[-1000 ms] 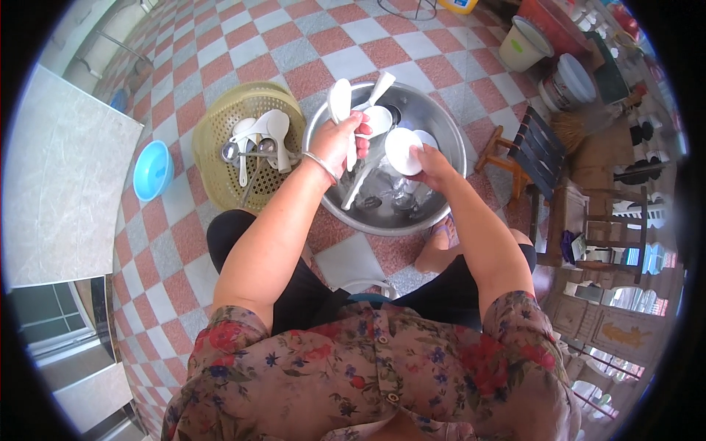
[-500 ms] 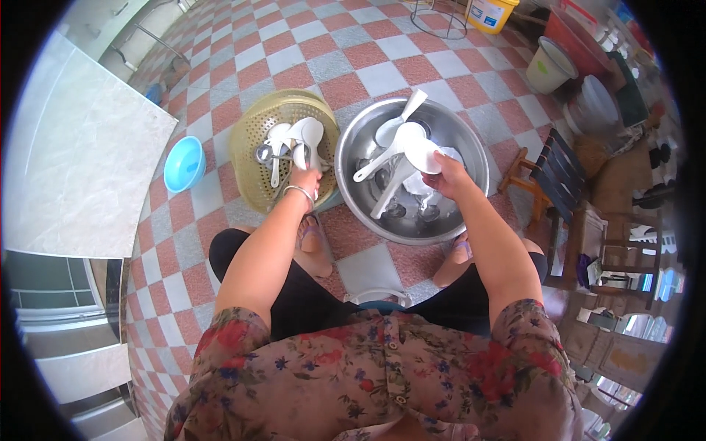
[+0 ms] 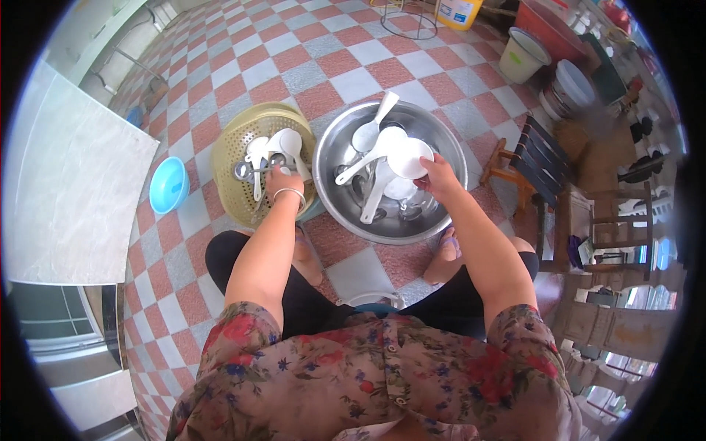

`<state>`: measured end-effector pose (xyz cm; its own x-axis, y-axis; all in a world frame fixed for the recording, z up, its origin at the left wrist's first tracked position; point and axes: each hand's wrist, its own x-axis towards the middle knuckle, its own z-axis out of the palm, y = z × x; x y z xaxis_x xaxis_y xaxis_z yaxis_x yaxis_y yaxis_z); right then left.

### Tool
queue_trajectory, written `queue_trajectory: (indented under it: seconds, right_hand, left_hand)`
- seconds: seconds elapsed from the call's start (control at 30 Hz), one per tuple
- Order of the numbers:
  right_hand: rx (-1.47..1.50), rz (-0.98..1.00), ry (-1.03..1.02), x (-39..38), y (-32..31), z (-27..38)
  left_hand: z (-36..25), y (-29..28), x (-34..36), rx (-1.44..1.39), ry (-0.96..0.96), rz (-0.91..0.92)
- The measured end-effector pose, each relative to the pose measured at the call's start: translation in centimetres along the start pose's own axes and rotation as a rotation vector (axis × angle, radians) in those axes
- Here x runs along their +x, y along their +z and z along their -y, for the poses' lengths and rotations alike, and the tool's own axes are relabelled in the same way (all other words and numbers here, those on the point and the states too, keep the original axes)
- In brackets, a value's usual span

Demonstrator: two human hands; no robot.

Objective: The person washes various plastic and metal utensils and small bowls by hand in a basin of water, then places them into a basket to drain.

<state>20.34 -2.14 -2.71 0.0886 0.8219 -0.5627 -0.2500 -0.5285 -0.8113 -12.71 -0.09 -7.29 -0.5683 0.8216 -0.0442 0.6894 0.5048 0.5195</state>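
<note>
My right hand (image 3: 434,180) grips a small white dish (image 3: 405,156) over the steel basin (image 3: 327,197), which holds several white spoons and ladles (image 3: 353,166) and some metal pieces (image 3: 409,212) in water. My left hand (image 3: 282,180) is down inside the yellow perforated colander (image 3: 226,192), its fingers closed on what looks like a white spoon, partly hidden by them. Other white spoons (image 3: 289,142) and metal ladles (image 3: 243,170) lie in the colander around that hand.
A blue bowl (image 3: 168,179) stands on the checkered floor at left, beside a pale panel (image 3: 81,169). A low folding chair (image 3: 537,158) and a wooden stool (image 3: 618,220) are at right. Buckets (image 3: 522,55), a red tub (image 3: 548,22) and a wire stand (image 3: 408,22) are behind.
My left hand has moved from above the basin down-left into the colander with the white utensil it held. My right hand still holds the dish over the basin. The view has shifted slightly.
</note>
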Motion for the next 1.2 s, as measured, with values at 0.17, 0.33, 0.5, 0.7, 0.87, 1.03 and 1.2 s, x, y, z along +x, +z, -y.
queue_trajectory:
  seconds: [0.17, 0.33, 0.5, 0.7, 0.87, 1.03, 1.2]
  right_hand:
    - [0.031, 0.082, -0.177, -2.1, 2.4, 2.3]
    - [0.056, 0.164, -0.239, -4.7, 5.6, 4.2]
    - [-0.095, 0.095, -0.330, -4.7, 6.3, 3.6]
    - [-0.244, 0.143, -0.150, -5.1, 5.4, 3.3]
    - [-0.087, 0.188, -0.127, -4.2, 4.5, 2.6]
    - [-0.973, -0.269, -0.832, -5.5, 6.1, 2.9]
    - [-1.266, -0.233, -1.147, -8.2, 7.9, 2.0]
  left_hand:
    - [-6.8, -2.6, -2.9, -0.915, 0.480, 0.362]
    - [-13.1, -5.6, -9.9, -0.971, 0.349, 0.747]
    - [-14.5, -4.2, -9.4, -0.714, 0.304, 0.686]
    - [-13.7, -2.7, -6.6, -0.462, 0.263, 0.862]
    - [-14.7, -3.7, -9.7, -1.493, -0.152, 1.446]
    - [-14.8, -3.9, -11.5, -1.750, -0.161, 1.474]
    - [-14.8, -5.0, -11.4, -1.810, -0.205, 1.544]
